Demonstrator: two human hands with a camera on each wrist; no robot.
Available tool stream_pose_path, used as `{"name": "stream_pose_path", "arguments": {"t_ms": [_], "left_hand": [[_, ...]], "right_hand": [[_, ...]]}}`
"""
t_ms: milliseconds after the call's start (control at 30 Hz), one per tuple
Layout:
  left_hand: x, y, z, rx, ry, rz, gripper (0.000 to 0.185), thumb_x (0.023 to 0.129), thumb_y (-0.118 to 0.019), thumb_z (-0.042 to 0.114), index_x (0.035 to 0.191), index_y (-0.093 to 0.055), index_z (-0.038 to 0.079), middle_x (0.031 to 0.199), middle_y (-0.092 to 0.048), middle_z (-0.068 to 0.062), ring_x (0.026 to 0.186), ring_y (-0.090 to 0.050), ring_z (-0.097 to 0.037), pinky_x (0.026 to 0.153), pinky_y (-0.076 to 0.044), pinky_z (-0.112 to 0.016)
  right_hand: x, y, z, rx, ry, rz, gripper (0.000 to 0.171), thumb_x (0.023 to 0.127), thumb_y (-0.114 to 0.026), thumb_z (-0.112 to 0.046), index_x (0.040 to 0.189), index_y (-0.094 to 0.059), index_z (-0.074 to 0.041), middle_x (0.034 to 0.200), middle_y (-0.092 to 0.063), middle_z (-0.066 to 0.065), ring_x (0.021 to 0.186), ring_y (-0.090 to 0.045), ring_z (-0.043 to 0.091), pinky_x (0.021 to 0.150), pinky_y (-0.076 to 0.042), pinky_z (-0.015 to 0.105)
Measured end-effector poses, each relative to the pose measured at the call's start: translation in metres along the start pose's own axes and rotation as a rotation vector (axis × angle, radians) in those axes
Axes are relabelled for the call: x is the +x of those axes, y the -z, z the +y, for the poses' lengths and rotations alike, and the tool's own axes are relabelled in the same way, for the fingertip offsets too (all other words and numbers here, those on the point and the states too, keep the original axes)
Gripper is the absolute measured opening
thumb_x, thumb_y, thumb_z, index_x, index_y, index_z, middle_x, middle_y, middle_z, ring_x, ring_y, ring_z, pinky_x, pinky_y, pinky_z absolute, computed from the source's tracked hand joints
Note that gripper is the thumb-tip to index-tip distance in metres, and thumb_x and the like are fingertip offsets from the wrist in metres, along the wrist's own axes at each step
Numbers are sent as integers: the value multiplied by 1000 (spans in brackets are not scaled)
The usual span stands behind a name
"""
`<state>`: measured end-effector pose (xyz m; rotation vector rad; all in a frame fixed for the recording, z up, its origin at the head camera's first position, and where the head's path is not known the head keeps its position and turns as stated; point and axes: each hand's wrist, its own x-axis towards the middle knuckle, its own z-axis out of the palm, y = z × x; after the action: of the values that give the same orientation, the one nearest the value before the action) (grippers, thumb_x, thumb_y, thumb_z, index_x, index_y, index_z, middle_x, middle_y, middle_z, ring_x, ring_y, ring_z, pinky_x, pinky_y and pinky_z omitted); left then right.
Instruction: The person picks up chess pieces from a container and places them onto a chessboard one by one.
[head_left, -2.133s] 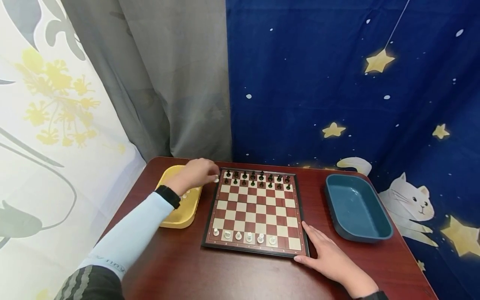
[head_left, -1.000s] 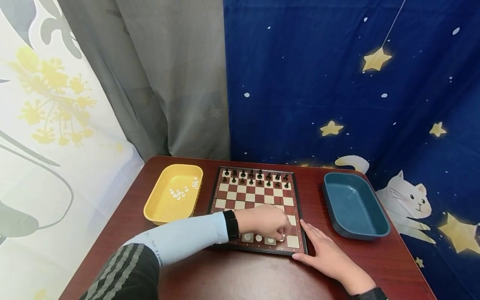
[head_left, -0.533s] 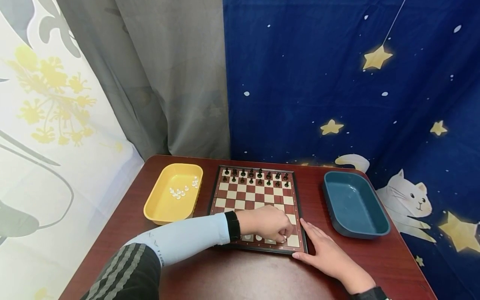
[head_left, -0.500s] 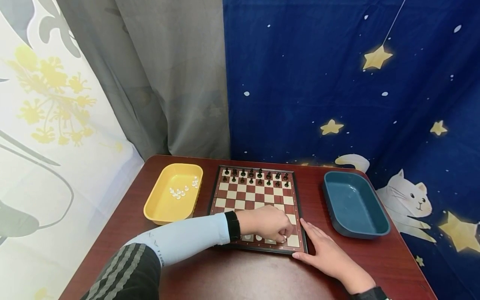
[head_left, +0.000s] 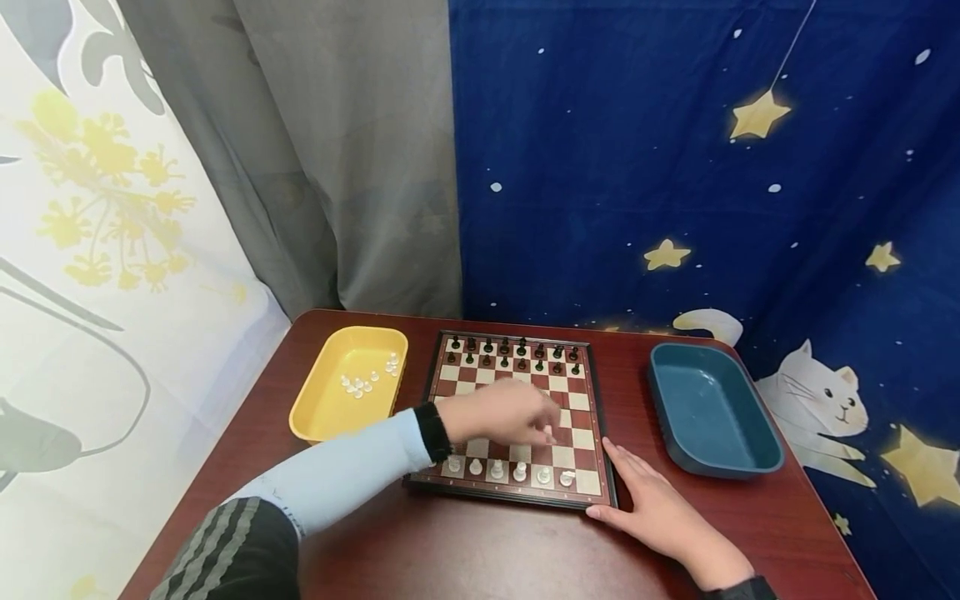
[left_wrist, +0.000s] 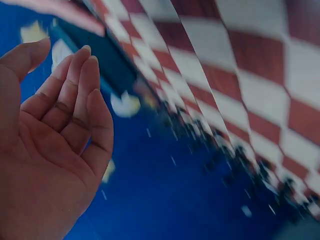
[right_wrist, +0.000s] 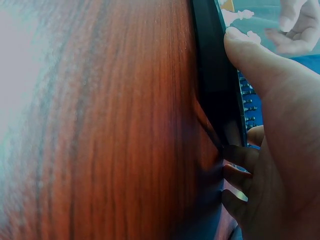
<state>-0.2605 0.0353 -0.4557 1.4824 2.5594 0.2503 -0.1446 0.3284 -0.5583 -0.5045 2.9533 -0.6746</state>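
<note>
Red-and-cream chessboard with black frame (head_left: 517, 417) lying mid-table (head_left: 360, 533); left hand (head_left: 498, 412) hovering above it, fingers loosely open, empty; right hand (head_left: 660, 517) flat, steadying board's near right corner.

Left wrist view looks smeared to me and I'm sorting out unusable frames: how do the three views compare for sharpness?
Left wrist: chessboard streaked by motion blur, left hand fairly sharp. Head: table and trays crisp, only the moving left hand soft. Right wrist: right hand and board edge readable, wood softly blurred at far left.
</note>
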Motion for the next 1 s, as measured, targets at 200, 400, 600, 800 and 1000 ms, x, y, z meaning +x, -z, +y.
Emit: {"name": "stream_pose_path", "arguments": {"t_ms": [200, 400, 600, 800, 1000], "left_hand": [[-39, 36, -67, -143, 187, 257, 21, 109, -72, 29, 122, -81, 16, 103, -76, 9, 83, -66, -4, 77, -55, -27], [-97, 63, -137, -253, 411, 517, 16, 109, -70, 24, 117, -80, 14, 102, -77, 1, 90, -71, -18, 83, -58, -41], [-144, 50, -187, -220, 596, 548, 17, 109, -69, 22, 108, -80, 10, 100, -77, -7, 90, -69, -26, 87, -57, -48], [-157, 24, -214, -161, 704, 421, 18, 105, -72, 22, 106, -83, 8, 103, -78, -9, 86, -66, -26, 83, -56, -47], [-153, 8, -221, -135, 743, 298, 14, 101, -76, 20, 106, -86, 11, 104, -78, -6, 90, -65, -27, 85, -52, -45]], "right_hand": [[2, -1, 3, 3, -21, -19, 119, 88, -75, -81, 172, -35, -8, 166, -47, 27, 153, -45, 49, 115, -42, 71], [3, 0, 2, 18, -36, -37, 121, 87, -72, -84, 173, -34, -7, 167, -46, 28, 153, -43, 51, 116, -41, 72], [2, -1, 3, 13, -36, -33, 121, 87, -72, -84, 173, -35, -7, 166, -47, 28, 153, -44, 50, 116, -41, 71], [2, -2, 3, 15, -32, -33, 120, 88, -72, -84, 173, -35, -8, 167, -46, 28, 153, -43, 50, 116, -40, 72], [3, -2, 3, 19, -34, -41, 120, 88, -73, -83, 173, -35, -7, 167, -46, 28, 153, -43, 51, 116, -40, 73]]}}
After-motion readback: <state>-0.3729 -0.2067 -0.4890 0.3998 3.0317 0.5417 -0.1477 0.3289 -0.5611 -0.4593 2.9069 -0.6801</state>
